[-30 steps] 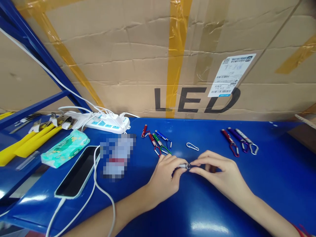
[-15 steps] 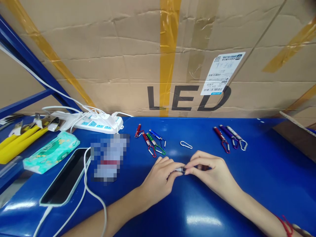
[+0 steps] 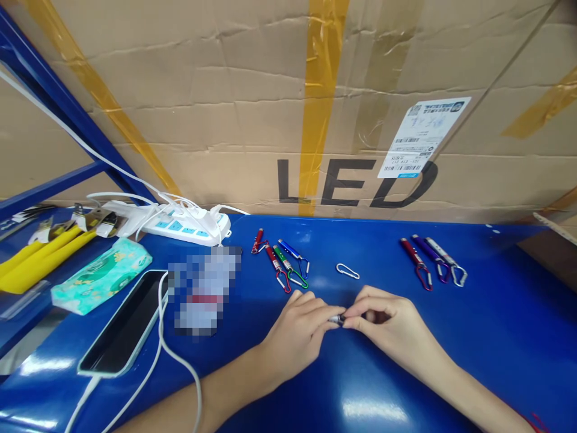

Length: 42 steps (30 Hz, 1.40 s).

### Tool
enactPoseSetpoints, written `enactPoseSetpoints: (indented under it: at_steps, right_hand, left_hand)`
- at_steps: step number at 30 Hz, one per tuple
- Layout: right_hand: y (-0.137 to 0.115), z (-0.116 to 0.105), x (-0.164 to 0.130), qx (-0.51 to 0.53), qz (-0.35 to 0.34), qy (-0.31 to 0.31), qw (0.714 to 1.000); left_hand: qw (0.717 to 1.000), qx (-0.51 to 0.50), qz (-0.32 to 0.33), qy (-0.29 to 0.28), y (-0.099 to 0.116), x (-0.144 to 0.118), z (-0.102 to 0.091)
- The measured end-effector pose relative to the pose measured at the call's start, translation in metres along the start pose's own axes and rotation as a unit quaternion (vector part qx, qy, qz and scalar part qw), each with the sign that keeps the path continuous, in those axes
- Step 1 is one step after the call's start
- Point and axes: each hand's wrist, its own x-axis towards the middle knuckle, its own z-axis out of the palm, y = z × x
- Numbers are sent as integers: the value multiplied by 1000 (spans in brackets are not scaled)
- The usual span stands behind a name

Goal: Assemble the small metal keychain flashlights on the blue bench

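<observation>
My left hand (image 3: 297, 334) is closed round a small silver penlight (image 3: 335, 319), most of it hidden by the fingers. From the other side, the thumb and forefinger of my right hand (image 3: 390, 319) pinch its dark end. Just beyond the hands lies a loose silver carabiner (image 3: 347, 272). To its left are several keychain penlights: a short red one (image 3: 258, 240), a longer red one (image 3: 273, 261), a green one (image 3: 283, 258) and a blue one (image 3: 289, 249). Farther right lie a red penlight (image 3: 413, 254), a purple one (image 3: 425, 248) and a silver one (image 3: 438, 250), all with carabiners.
A phone (image 3: 124, 325) with a white cable (image 3: 178, 358), a blurred-out item (image 3: 205, 291), a green tissue pack (image 3: 103, 275) and a power strip (image 3: 184, 227) occupy the left. Yellow-handled tools (image 3: 45, 258) lie beyond. A large cardboard box (image 3: 225, 120) backs the blue table (image 3: 270, 409).
The camera view has shifted slightly, so the scene sits a little farther right. Both hands keep their hold on the penlight, with little other visible change.
</observation>
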Motion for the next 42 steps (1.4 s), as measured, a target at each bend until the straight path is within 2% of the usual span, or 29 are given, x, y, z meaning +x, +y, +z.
enactPoseSetpoints:
  at_steps: [13, 29, 38, 42]
  right_hand:
    - [-12, -3, 2, 29, 85, -24, 996]
    - [-13, -3, 0, 33, 116, -35, 992]
    - [-11, -1, 1, 81, 143, -61, 985]
    - [-6, -2, 3, 113, 171, -87, 975]
  left_hand:
    - [1000, -2, -17, 2, 1, 0, 2]
    - [999, -18, -30, 26, 1, 1, 4]
    - [1000, -2, -11, 12, -1, -2, 6]
    - [999, 29, 15, 30, -2, -2, 8]
